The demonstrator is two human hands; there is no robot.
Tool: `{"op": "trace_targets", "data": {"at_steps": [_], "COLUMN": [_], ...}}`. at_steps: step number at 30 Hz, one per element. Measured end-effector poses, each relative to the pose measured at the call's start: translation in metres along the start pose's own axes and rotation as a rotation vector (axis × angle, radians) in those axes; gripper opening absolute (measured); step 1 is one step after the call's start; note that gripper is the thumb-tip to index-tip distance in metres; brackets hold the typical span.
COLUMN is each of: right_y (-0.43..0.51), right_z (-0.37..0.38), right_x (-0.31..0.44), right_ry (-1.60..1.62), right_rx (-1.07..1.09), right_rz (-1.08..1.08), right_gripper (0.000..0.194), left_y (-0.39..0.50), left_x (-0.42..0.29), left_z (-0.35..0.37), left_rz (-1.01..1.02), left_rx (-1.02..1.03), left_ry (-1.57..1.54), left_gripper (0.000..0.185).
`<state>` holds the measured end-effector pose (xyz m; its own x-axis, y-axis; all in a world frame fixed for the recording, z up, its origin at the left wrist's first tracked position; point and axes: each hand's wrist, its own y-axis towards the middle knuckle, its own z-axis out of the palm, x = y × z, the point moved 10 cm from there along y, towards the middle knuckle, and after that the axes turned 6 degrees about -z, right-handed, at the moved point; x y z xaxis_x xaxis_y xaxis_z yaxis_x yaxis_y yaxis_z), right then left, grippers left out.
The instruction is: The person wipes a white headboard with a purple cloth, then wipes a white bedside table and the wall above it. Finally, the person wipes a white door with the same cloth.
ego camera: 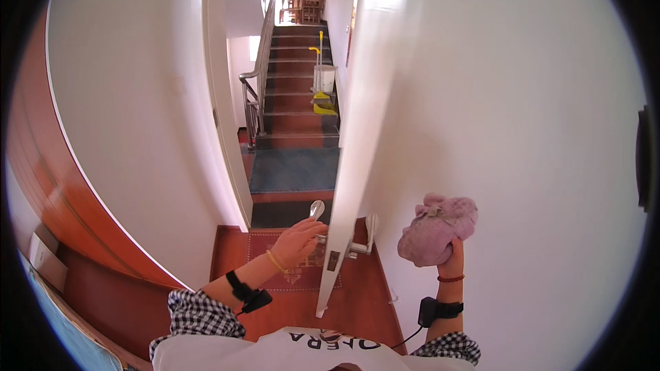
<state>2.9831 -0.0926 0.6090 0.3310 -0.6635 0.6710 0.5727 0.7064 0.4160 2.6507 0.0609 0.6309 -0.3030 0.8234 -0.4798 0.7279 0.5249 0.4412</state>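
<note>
My left hand (302, 239) is at the near side of a white door (346, 165) seen nearly edge-on, its fingers over the metal door handle (317, 209); how firmly they grip it cannot be told. On the door's other face is a second lever handle (370, 229). A crumpled purple cloth (438, 232) is held up in my right hand (451, 257), in front of the white wall to the right of the door. The cloth hides most of those fingers. Both forearms wear black strapped devices.
Beyond the doorway lie a red patterned mat (268, 263) and a blue-grey mat (294, 170). Stairs rise behind, with a metal handrail (255, 74) on the left. A white bucket (325, 78) and a yellow dustpan (325, 108) stand on the steps. Stacked wooden chairs (304, 2) are at the top.
</note>
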Motion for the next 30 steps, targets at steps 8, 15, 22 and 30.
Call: {"op": "trace_targets", "data": {"at_steps": [8,15,22,30], "right_y": [0.087,0.116,0.098,0.058], "right_z": [0.04,0.19,0.18,0.177], "right_x": [-0.067,-0.069,-0.147,-0.186], "right_ry": [0.058,-0.645,-1.02,-0.939], "right_rx": [0.152,0.387,0.605,0.982], "right_rz": [-0.064,-0.617,-1.01,-1.321], "right_gripper": [0.048,0.055,0.063,0.057], "left_y": [-0.013,0.007,0.051,0.006], "left_x": [0.036,0.113,0.139,0.214], "left_z": [-0.036,-0.043,0.08,0.074], "left_rz": [-0.172,-0.435,-0.444,-0.417], "left_rx": [-0.157,-0.753,-0.932,-1.047], "left_ry": [-0.742,-0.474,-0.174,0.094], "left_gripper": [0.065,0.058,0.05,0.044]}}
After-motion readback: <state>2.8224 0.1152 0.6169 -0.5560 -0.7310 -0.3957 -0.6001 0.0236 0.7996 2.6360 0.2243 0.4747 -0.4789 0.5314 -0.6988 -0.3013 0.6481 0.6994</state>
